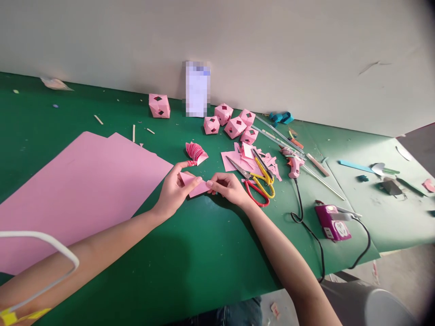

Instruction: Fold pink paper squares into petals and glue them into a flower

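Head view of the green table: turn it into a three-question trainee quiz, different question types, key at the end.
1. True or false: the left hand and the right hand both touch the same small pink paper piece.

2. Which of these lies nearest the right hand?
a) glue gun
b) scissors
c) purple power socket

3. Count: how many pink paper shapes with cut-out openings stand to the right of the blurred upright panel?

Key: 1 true; 2 b; 3 five.
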The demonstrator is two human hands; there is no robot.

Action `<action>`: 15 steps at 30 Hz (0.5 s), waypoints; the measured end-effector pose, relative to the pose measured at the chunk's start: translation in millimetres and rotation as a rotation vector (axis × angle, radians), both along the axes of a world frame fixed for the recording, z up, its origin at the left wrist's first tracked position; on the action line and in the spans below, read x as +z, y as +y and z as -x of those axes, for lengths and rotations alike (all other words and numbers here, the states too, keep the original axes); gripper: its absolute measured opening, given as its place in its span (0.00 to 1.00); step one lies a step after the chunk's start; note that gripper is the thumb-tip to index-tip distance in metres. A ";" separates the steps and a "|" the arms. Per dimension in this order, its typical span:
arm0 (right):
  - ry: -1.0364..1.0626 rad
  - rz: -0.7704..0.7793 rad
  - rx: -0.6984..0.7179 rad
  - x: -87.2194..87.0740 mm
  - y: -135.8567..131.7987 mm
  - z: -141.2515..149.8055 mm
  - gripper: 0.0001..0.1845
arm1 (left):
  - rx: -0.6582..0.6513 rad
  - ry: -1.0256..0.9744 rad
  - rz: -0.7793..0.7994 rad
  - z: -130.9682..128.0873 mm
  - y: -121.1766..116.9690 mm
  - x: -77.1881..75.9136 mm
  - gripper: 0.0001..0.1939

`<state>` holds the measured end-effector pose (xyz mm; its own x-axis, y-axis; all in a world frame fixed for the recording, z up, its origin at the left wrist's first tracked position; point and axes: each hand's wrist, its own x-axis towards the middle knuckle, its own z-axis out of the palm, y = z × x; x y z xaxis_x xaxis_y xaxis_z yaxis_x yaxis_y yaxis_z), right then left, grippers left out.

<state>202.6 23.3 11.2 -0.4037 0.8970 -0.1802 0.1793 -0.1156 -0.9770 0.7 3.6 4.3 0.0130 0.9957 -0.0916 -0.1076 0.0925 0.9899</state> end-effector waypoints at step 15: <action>-0.169 -0.157 0.045 -4.6 -4.0 3.6 0.26 | -0.040 0.034 -0.008 1.5 -1.6 -1.4 0.36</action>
